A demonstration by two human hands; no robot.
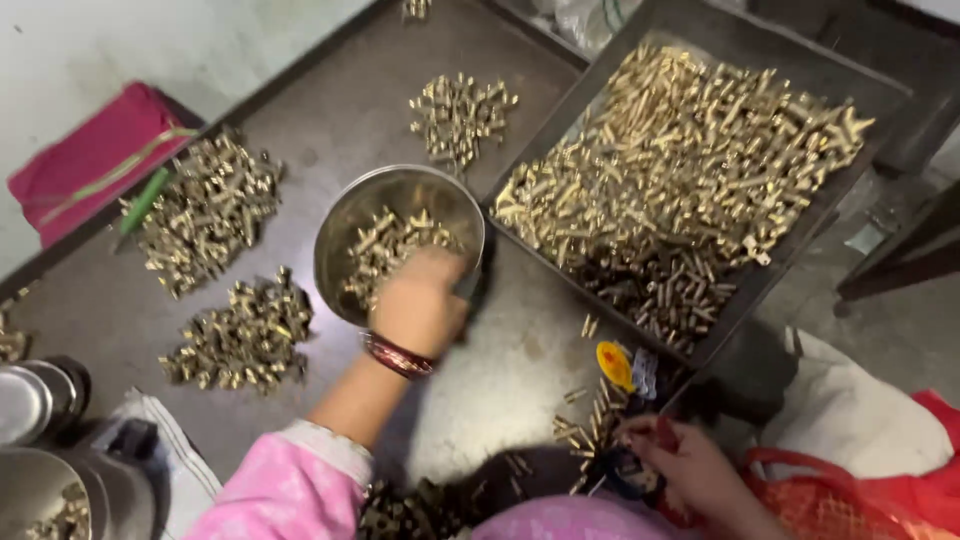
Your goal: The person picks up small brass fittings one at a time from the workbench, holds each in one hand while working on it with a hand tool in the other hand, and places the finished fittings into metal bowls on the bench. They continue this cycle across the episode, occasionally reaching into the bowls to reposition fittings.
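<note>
Brass fittings (385, 255), small threaded pieces with a dull gold shine, lie heaped in a round steel bowl (345, 225) on the grey tabletop (500, 370), where the person's left hand (420, 300) dips over the near rim. The grip of that hand is curled down into the pile, fingers hidden behind the knuckles, so whether it has closed on any pieces cannot be told. A red bangle (398, 356) circles the wrist above a pink sleeve (290, 480).

By their look the fittings are hard, rigid metal: each one light, a handful weighty, and smooth enough to slide off one another. They would likely be taken best as a loose scoop with cupped fingers, or singly across the body between thumb and forefinger; the threads and edges may bite a tight squeeze.

Just beyond the left grip, a large dark tray (760, 45) holds a far bigger heap of the same brass stock. Away to the far side of the bowl lie three smaller sorted piles (210, 205).

The right hand (690, 465), low and close to the body, is pinched around a small dark tool or part with red on it (662, 432); what it is cannot be made out. Loose fittings (585, 430) lie scattered just beside that grip, with a yellow cap (614, 364) a little beyond it.
</note>
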